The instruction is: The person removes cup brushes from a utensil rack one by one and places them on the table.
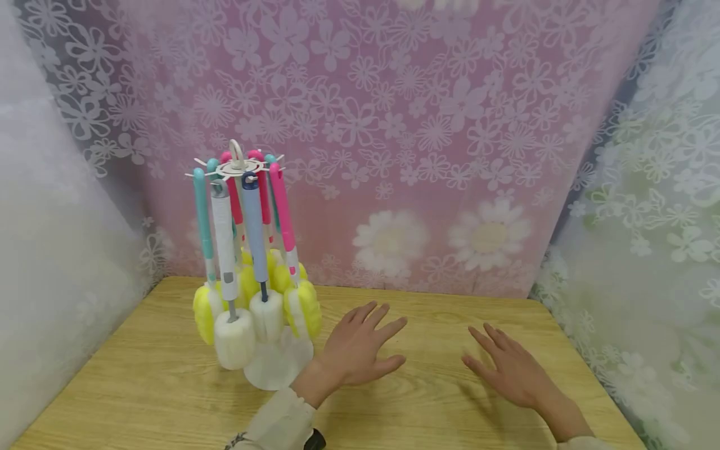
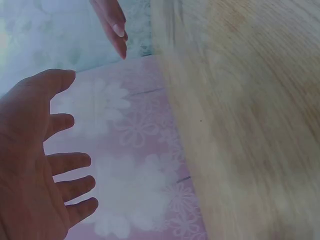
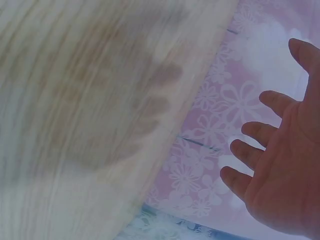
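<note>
My left hand [image 1: 360,347] hovers over the wooden table with its fingers spread, holding nothing. It is just right of a rotating-style rack [image 1: 239,167] hung with several long-handled brushes. Farther right, my right hand [image 1: 509,369] is also spread above the table and empty. Nearest me on the rack hang a grey-handled white sponge brush [image 1: 234,337] and a blue-handled white sponge brush [image 1: 266,315]. Pink-handled [image 1: 284,209] and teal-handled brushes [image 1: 202,212] with yellow-and-white heads hang around them. In the wrist views, both palms show bare, with fingers extended.
The rack's round, translucent base [image 1: 275,369] stands on the left of the wooden table [image 1: 427,412]. A pink flowered curtain [image 1: 382,125] hangs behind the table. Pale flowered curtains flank it on the left [image 1: 50,219] and right [image 1: 664,250].
</note>
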The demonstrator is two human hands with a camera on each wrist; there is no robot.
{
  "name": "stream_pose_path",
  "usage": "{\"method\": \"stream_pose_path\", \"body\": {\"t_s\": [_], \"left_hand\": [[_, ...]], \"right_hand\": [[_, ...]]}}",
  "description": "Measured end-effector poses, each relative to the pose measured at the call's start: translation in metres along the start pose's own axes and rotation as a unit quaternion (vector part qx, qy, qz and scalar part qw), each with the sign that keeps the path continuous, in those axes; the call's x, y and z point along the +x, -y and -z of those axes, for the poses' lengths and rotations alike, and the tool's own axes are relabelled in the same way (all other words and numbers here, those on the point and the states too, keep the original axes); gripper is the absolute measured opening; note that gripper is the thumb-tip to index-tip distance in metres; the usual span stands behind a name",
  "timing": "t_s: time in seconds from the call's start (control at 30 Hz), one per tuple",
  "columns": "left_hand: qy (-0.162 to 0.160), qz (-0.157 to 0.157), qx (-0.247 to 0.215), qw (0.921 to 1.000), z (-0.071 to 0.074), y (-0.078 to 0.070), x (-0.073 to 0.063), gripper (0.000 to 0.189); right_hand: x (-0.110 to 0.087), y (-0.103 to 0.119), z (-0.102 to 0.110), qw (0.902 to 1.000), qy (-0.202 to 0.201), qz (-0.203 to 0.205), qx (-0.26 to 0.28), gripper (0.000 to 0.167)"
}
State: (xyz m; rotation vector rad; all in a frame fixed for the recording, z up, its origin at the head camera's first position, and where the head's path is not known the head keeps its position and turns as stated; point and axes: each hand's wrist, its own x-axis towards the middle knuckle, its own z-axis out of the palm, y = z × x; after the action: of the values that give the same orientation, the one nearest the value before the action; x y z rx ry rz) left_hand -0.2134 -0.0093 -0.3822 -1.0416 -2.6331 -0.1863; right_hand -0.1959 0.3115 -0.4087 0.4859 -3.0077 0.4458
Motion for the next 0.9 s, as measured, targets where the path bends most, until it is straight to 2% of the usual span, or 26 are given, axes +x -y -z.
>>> {"method": "stream_pose_path", "body": {"t_s": [0.13,0.23,0.53,0.8,0.9], "left_hand": [[-0.011,-0.013,0.008,0.9998,0.014,-0.001,0.002,0.058],[-0.018,-0.016,0.014,0.9996,0.032,-0.003,0.004,0.059],[-0.050,-0.032,0.033,0.9977,0.088,0.000,0.011,0.055],[-0.048,-0.068,0.040,0.9958,0.143,0.006,0.012,0.056],[-0.060,-0.075,0.049,0.9941,0.166,0.009,0.011,0.056]], "right_hand": [[0.003,0.003,0.004,0.9999,-0.009,0.004,-0.007,0.067],[0.007,0.007,0.009,0.9999,-0.012,0.006,-0.010,0.068],[0.017,0.026,0.028,0.9991,-0.034,0.017,-0.016,0.070],[0.029,0.044,0.038,0.9991,-0.035,0.019,-0.012,0.071],[0.035,0.051,0.041,0.9988,-0.039,0.026,-0.010,0.070]]}}
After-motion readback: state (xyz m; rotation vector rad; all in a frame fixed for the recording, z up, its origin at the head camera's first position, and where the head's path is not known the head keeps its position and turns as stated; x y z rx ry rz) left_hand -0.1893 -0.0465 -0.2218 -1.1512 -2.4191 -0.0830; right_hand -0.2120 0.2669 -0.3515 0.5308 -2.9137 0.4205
